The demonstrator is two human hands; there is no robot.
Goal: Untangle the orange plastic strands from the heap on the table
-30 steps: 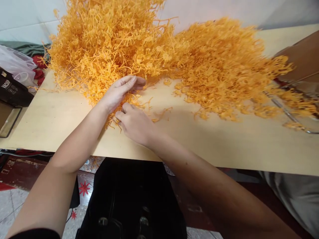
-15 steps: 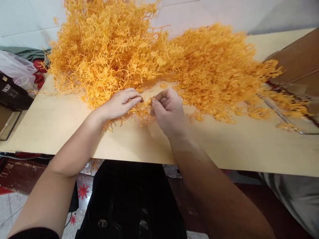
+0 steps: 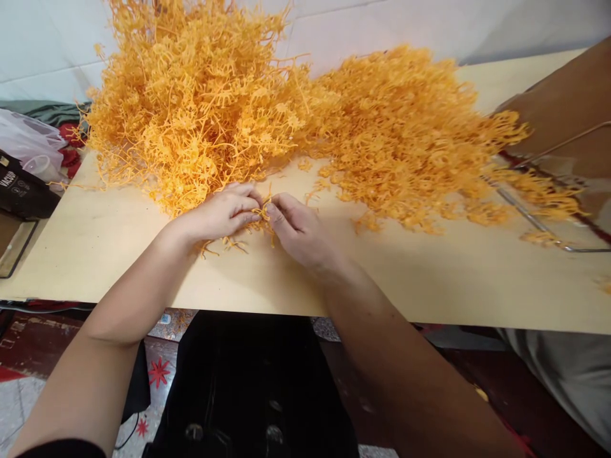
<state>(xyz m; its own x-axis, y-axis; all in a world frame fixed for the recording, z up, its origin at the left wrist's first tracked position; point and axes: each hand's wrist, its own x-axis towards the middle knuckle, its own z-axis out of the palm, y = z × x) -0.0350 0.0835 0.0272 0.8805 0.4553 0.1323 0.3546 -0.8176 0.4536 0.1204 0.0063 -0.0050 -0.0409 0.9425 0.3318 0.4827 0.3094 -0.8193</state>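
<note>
Close together over the near part of the table (image 3: 267, 289), both my hands hold an orange branching strand piece (image 3: 264, 210) that looks like moulded plastic. My left hand (image 3: 224, 213) is closed around its left part, palm down, with more loose strands sticking out beneath the fingers. Thumb and fingertips of my right hand (image 3: 301, 232) pinch the piece at its right end. My fingers hide most of it. Just behind my left hand rises a tall tangled heap of the same orange pieces (image 3: 191, 114).
A second, lower orange heap (image 3: 401, 140) spreads to the right, reaching a metal rod (image 3: 525, 213) and a brown cardboard box (image 3: 568, 108). At far left are a black bag (image 3: 23, 187) and a clear plastic bag (image 3: 31, 137). A wall stands behind.
My right hand has moved left and slightly nearer to me, now almost touching my left hand. The left hand has shifted little. A few strands now stick up between the fingers.
</note>
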